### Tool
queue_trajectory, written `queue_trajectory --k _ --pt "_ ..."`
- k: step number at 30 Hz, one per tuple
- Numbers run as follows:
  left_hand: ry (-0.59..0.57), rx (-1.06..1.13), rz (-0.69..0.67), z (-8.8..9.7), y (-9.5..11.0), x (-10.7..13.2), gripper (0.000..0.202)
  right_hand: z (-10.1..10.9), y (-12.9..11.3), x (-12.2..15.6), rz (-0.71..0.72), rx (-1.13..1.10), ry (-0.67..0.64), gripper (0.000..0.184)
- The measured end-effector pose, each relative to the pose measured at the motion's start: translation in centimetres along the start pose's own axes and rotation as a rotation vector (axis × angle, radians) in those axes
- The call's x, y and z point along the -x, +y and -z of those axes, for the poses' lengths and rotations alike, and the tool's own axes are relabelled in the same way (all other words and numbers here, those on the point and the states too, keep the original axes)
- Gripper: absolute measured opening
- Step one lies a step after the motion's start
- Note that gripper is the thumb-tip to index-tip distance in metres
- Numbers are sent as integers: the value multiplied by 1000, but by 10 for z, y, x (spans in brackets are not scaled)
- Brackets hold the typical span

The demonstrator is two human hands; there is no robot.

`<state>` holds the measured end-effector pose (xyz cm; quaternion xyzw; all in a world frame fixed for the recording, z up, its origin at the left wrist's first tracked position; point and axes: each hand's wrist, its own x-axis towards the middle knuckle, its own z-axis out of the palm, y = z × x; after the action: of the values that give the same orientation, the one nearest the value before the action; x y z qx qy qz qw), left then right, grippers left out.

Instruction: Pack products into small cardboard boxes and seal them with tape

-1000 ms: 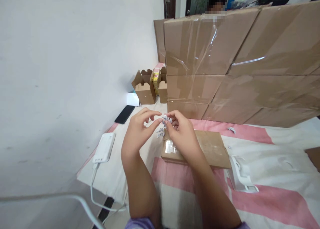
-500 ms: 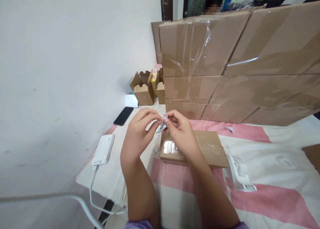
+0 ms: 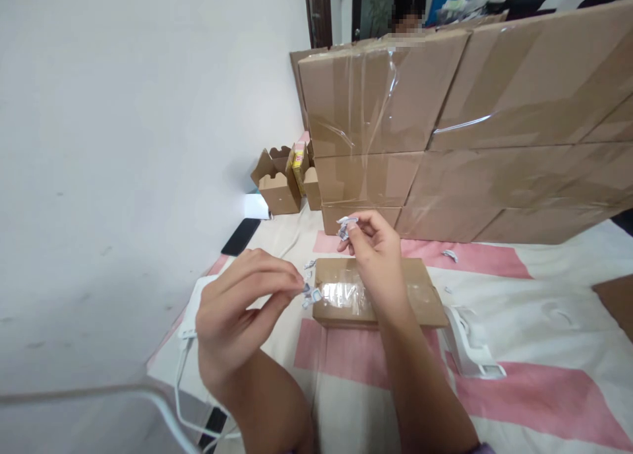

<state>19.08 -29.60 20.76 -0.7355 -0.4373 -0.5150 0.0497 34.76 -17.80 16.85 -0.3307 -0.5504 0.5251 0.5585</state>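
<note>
My left hand (image 3: 250,309) is low on the left, thumb and fingertips pinched together at a scrap of whitish, printed-looking paper. More small paper scraps (image 3: 311,298) lie right by those fingertips, at the left end of a taped cardboard box (image 3: 420,305); which piece is held I cannot fully make out. Above that box, my right hand (image 3: 378,243) holds a crumpled piece of paper (image 3: 347,227) between thumb and fingers. The hands are apart from each other.
A white tape dispenser (image 3: 469,345) lies to the right of the box. Stacked, taped cartons (image 3: 366,177) form a wall behind. A black phone (image 3: 241,236), a cabled white power bank (image 3: 190,315) and small open boxes (image 3: 279,193) are on the left. A person (image 3: 409,2) is beyond the cartons.
My hands were together at one crumpled paper. They have separated: the left moved down and left with a scrap, the right moved slightly right and up with the rest.
</note>
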Motion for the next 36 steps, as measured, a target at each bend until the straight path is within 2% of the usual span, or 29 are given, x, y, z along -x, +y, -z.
queue_trajectory --k 2,4,7,10,15,17,20,24,26,29,30,34,36 --pt "78 -26 65 -4 -4 1 26 -2 2 2 22 76 -32 13" --pt "130 -64 184 -9 -8 1 33 -7 4 4 63 202 -79 20" --pt "116 -122 295 -13 -15 2 45 -12 5 7 93 447 -153 29" --pt "87 -167 306 -14 -19 2 41 -13 5 7 87 649 -197 35" --pt "75 -168 297 -16 -25 0 38 -12 9 9 111 890 -480 48" --pt "68 -165 298 -18 -27 -1 37 -13 12 11 95 961 -539 49" --pt "65 -172 300 -19 -29 -1 35 -15 14 10 111 953 -513 42" --pt "70 -172 300 -17 -32 0 34 -16 14 6 100 845 -337 16" --pt "70 -177 304 -16 -33 0 33 -17 14 5 93 819 -282 10" --pt "77 -195 298 -16 -35 0 31 -19 15 7 59 789 -283 6" --pt "81 -200 297 -15 -35 1 30 -19 15 7 41 774 -305 6" --pt "105 -210 295 -14 -37 2 30 -22 18 9 -12 697 -420 37" --pt "110 -212 298 -13 -37 3 29 -22 19 9 1 702 -443 30"
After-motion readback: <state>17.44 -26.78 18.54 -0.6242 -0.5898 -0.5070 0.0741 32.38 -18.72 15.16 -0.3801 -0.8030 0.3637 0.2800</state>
